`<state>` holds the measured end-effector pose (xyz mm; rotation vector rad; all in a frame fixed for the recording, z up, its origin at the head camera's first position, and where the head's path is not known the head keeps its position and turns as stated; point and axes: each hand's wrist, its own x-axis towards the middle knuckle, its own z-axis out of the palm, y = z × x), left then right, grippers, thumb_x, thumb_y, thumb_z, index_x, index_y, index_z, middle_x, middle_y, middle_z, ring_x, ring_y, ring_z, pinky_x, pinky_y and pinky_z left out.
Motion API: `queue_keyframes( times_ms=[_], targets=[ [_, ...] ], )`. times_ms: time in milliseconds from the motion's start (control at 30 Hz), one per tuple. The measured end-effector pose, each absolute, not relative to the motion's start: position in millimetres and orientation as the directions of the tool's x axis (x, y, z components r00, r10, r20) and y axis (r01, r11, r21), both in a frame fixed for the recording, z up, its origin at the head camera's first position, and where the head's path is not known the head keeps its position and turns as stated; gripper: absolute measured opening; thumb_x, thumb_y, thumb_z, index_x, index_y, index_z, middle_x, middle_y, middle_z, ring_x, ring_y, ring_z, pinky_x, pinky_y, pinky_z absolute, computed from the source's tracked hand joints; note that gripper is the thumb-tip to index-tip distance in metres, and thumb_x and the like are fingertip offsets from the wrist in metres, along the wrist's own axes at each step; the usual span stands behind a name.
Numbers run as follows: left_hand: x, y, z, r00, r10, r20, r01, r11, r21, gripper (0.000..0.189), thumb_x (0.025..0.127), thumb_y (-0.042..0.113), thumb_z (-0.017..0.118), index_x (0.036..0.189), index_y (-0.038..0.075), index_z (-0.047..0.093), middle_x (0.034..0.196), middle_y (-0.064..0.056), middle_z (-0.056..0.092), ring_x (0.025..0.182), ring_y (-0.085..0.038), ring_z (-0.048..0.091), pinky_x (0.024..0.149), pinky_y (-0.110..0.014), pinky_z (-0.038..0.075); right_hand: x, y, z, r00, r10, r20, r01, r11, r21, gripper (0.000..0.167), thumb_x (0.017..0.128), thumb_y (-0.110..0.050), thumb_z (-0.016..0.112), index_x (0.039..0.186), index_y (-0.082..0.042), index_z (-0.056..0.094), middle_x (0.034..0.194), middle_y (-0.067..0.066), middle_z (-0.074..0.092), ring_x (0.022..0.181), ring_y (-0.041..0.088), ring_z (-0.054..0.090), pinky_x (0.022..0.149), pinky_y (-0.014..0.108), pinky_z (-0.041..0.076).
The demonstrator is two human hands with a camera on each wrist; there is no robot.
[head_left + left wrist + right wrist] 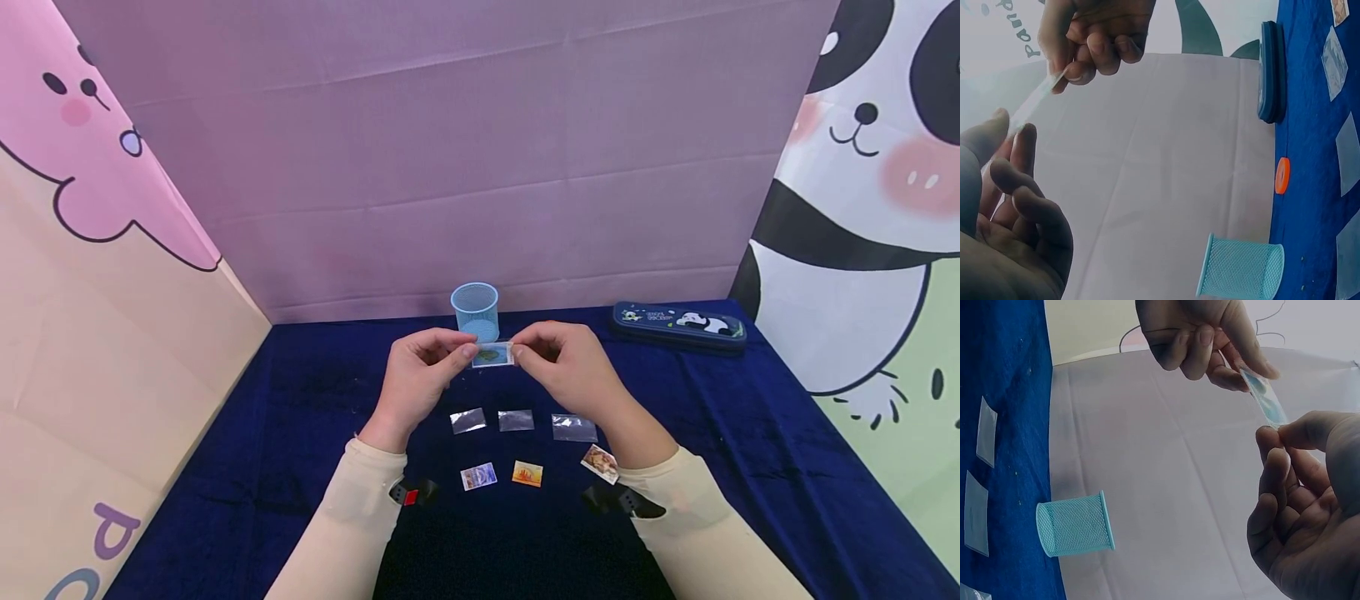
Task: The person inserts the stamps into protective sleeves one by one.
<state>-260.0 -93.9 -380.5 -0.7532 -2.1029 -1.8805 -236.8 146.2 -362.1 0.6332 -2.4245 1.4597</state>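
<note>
Between both hands is a small blue stamp point(492, 355) that appears to sit in a clear sleeve, raised above the table. My left hand point(427, 371) pinches its left end between thumb and forefinger. The right hand point(573, 367) pinches the opposite end. In the right wrist view the stamp point(1265, 400) slants from one set of fingertips to the other. Below the hands lie clear plastic sleeves point(516, 420) in a row. Nearer to me are a bluish-purple stamp point(478, 477), an orange stamp point(527, 473) and a brown stamp point(600, 463) beside the right wrist.
A light blue mesh pen holder point(476, 310) stands at the back, just behind the hands. At the back right lies a dark blue pencil case point(678, 327) with a panda on it. An orange round object point(1282, 175) shows in the left wrist view. Blue cloth point(315, 433) covers the table.
</note>
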Motion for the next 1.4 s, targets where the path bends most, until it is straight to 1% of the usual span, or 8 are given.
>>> queue_keyframes(
  times_ms=[100,233,433,700,933,1233,1400],
  targets=[
    [-260.0,-95.8,-380.3,-0.847,0.229,0.479,0.505,0.067,0.861,0.013,0.096,0.012,0.078,0.108,0.007,0.081,0.081,-0.006,0.066,0.061,-0.019,0.050,0.054,-0.026,0.045,-237.2,147.2,-362.0,-0.881,-0.221,0.418,-0.473,0.408,-0.781,0.011,0.102,-0.014,0.069,0.107,-0.013,0.079,0.089,0.002,0.069,0.073,0.024,0.057,0.062,0.028,0.050],
    [-261.1,-97.6,-381.0,-0.844,0.243,0.478,0.507,0.076,0.858,0.010,0.095,0.012,0.079,0.103,0.006,0.081,0.078,-0.007,0.064,0.063,-0.020,0.050,0.056,-0.026,0.044,-237.7,148.0,-361.6,-0.882,-0.216,0.418,-0.471,0.408,-0.782,0.009,0.102,-0.014,0.071,0.105,-0.013,0.079,0.087,0.002,0.069,0.072,0.025,0.056,0.061,0.028,0.049],
    [-262.6,-98.4,-381.7,-0.840,0.255,0.479,0.509,0.063,0.859,0.009,0.095,0.011,0.079,0.102,0.005,0.081,0.081,-0.008,0.067,0.066,-0.020,0.051,0.058,-0.026,0.044,-238.4,148.2,-361.9,-0.879,-0.227,0.419,-0.477,0.407,-0.779,0.008,0.101,-0.015,0.072,0.104,-0.013,0.079,0.086,0.002,0.069,0.071,0.024,0.056,0.061,0.028,0.048],
    [-262.6,-98.6,-382.1,-0.851,0.249,0.463,0.494,0.079,0.866,0.009,0.096,0.011,0.079,0.103,0.006,0.081,0.082,-0.007,0.067,0.067,-0.020,0.052,0.059,-0.026,0.045,-239.5,147.9,-363.1,-0.876,-0.238,0.421,-0.483,0.393,-0.783,0.008,0.101,-0.016,0.072,0.104,-0.013,0.079,0.087,0.002,0.069,0.071,0.025,0.056,0.061,0.028,0.048],
    [-262.5,-99.1,-382.4,-0.850,0.246,0.465,0.496,0.080,0.865,0.010,0.096,0.012,0.078,0.103,0.006,0.081,0.079,-0.008,0.066,0.063,-0.020,0.051,0.056,-0.026,0.045,-239.6,146.8,-363.6,-0.877,-0.245,0.412,-0.478,0.386,-0.789,0.011,0.102,-0.015,0.071,0.108,-0.012,0.079,0.089,0.003,0.070,0.072,0.025,0.055,0.061,0.027,0.049],
    [-262.0,-97.7,-381.5,-0.848,0.253,0.466,0.496,0.067,0.866,0.009,0.096,0.011,0.078,0.103,0.005,0.081,0.081,-0.008,0.068,0.062,-0.019,0.051,0.055,-0.026,0.046,-239.1,146.7,-362.9,-0.877,-0.247,0.413,-0.480,0.398,-0.782,0.009,0.101,-0.016,0.072,0.105,-0.012,0.079,0.086,0.002,0.069,0.071,0.024,0.055,0.061,0.028,0.048],
    [-262.4,-97.6,-382.2,-0.839,0.261,0.477,0.506,0.054,0.861,0.010,0.097,0.009,0.077,0.105,0.005,0.080,0.082,-0.008,0.067,0.060,-0.018,0.050,0.054,-0.026,0.045,-240.2,146.8,-363.6,-0.875,-0.249,0.415,-0.483,0.390,-0.784,0.008,0.101,-0.018,0.073,0.103,-0.013,0.079,0.084,0.002,0.069,0.069,0.024,0.055,0.060,0.028,0.047]
  ],
)
